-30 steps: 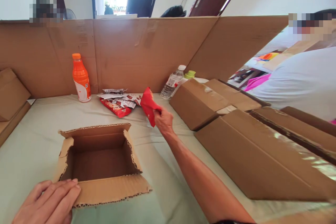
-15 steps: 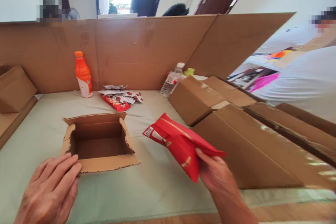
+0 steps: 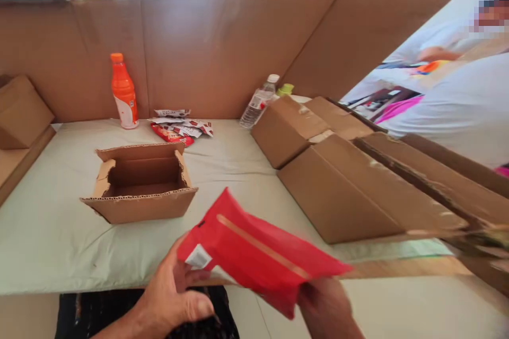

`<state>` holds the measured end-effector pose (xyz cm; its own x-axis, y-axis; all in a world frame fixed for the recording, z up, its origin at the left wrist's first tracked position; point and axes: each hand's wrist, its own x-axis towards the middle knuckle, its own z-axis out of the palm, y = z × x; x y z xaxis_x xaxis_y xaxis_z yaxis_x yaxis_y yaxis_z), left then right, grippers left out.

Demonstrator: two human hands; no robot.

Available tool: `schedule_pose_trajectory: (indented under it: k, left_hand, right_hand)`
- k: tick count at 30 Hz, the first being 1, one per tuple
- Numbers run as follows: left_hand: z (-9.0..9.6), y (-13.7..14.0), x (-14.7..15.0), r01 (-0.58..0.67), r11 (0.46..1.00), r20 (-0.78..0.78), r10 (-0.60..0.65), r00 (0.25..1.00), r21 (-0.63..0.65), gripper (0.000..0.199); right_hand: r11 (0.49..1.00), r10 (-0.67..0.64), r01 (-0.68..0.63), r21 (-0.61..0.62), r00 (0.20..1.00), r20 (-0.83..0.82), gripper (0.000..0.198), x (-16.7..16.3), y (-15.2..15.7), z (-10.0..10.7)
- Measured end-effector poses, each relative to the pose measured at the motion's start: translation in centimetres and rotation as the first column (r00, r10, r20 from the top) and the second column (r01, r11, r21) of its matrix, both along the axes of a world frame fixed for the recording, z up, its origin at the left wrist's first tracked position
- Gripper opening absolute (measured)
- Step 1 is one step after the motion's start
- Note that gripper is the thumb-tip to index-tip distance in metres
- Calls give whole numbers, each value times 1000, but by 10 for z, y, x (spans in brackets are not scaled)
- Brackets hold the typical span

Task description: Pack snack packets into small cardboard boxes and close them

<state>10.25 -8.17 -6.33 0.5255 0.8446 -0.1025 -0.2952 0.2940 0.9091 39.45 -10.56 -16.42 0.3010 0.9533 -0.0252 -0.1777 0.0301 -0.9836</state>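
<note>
A red packaging bag [image 3: 254, 246] with a pale stripe and a white barcode label is held in front of me, above the table's near edge. My right hand [image 3: 328, 304] grips its right end, the fingers partly hidden and smeared by motion. At the left end, my left hand [image 3: 170, 291] is open, thumb spread away and the other fingers reaching up against or behind the bag; whether they touch it I cannot tell. Beyond the left hand, a small open cardboard box [image 3: 149, 209] stands on the pale green cloth [image 3: 234, 169], its flaps folded outward.
An orange bottle [image 3: 124, 92] stands by the cardboard screen [image 3: 238, 53], with several small packets [image 3: 186, 127] beside it. A clear water bottle [image 3: 258, 103] leans at large cardboard boxes [image 3: 345, 190] on the right. Another box [image 3: 24, 114] is at left. A person in white [image 3: 457, 106] is beyond.
My left hand has left the small box's front flap and moved right to the bag. The bag has come nearer and lower in my right hand. The view has tilted down.
</note>
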Motion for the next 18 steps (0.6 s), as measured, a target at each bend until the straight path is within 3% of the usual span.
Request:
schedule_pose_trajectory:
  k: [2, 5, 8, 10, 12, 15, 18]
  left_hand:
    - [5, 3, 13, -77, 990, 90, 87, 992, -116, 85]
    - [7, 4, 12, -218, 957, -9, 221, 975, -192, 64]
    - [-5, 0, -1, -282, 951, -108, 270, 957, -129, 54]
    - [-14, -5, -8, -318, 947, -183, 305, 935, -48, 42]
    - [-22, -9, -10, -337, 941, -263, 333, 905, 31, 25]
    - [-27, -13, -6, -332, 935, -343, 355, 870, 124, 10]
    - [-32, -12, -11, -225, 939, -430, 320, 844, 259, 15]
  right_hand:
    - [993, 107, -107, -42, 994, 1, 43, -21, -3, 2]
    - [941, 334, -334, -56, 943, -10, 55, -36, -7, 14]
    - [860, 510, -510, 18, 859, -45, 81, -28, -9, 34]
    - [779, 627, -624, 62, 779, -27, 97, -22, -7, 48]
    - [709, 702, -705, 26, 709, 61, 108, -25, -4, 58]
    - [742, 669, -657, -132, 713, 211, 109, -53, 1, 65]
    - [797, 604, -580, -171, 759, 243, 72, -85, 7, 64]
